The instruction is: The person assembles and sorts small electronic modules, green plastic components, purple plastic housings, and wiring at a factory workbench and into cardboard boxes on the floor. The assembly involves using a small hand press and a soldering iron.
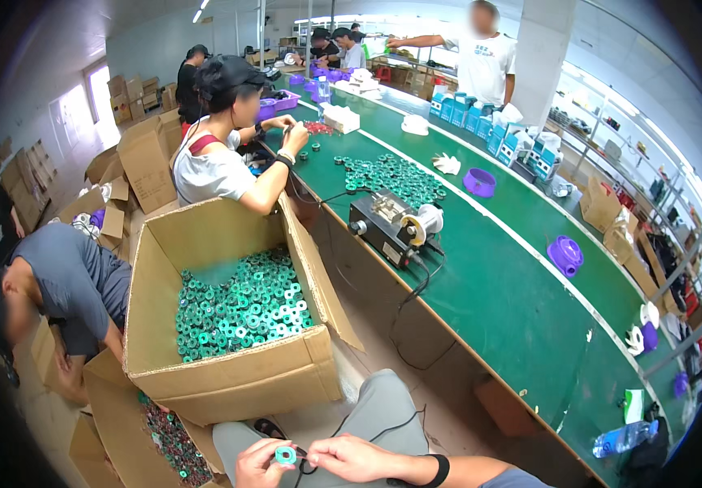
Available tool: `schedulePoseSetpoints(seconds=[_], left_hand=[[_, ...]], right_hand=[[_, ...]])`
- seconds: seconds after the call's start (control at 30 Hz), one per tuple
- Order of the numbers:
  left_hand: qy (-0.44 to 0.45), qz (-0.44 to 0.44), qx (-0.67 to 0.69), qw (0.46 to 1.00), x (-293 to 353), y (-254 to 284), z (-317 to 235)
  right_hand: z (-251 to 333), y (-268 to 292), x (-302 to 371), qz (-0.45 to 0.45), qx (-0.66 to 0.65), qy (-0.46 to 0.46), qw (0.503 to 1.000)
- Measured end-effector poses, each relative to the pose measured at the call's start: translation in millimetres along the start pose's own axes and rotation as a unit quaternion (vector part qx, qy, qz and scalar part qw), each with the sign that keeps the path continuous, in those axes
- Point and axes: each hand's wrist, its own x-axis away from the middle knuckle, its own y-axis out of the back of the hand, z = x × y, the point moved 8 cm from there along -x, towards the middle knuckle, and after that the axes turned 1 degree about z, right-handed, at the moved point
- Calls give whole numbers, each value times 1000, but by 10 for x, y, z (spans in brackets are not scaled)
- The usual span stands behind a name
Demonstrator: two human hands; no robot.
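Above my lap, my left hand (258, 465) pinches a small green ring-shaped part (285, 455) with a pale face between thumb and fingers. My right hand (344, 458) is close beside it on the right, thumb and fingers pressed together. Something thin and dark shows at its fingertips, too small to name. A dark cord runs across my grey trousers near that hand. Just ahead stands a large open cardboard box (237, 382), with a heap of similar green ring parts (241, 305) inside.
A green-topped bench (521, 325) runs along the right, bearing a motor-driven device (387, 228) with cables, loose green rings (391, 179) and purple housings (565, 255). At lower left, another carton (115, 398) holds reddish and green parts. A seated co-worker (221, 138) and a bending person (74, 285) are nearby.
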Motion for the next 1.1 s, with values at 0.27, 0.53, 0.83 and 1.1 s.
schedulePoseSetpoints(seconds=[0.27, 0.53, 0.83, 1.1], left_hand=[[1, -8, 4, 1000, 10, 3, -51], [-15, 15, 5, 1000, 63, -72, -155], [-35, -1, 4, 999, 51, -72, -233], [-36, -5, 1, 999, 15, -70, -183]], right_hand=[[236, 115, 28, -68, 39, 58, 995], [250, 153, 74, -77, 30, 45, 996], [418, 104, 121, -60, 54, 79, 994], [408, 185, 134, -67, 70, 68, 993]])
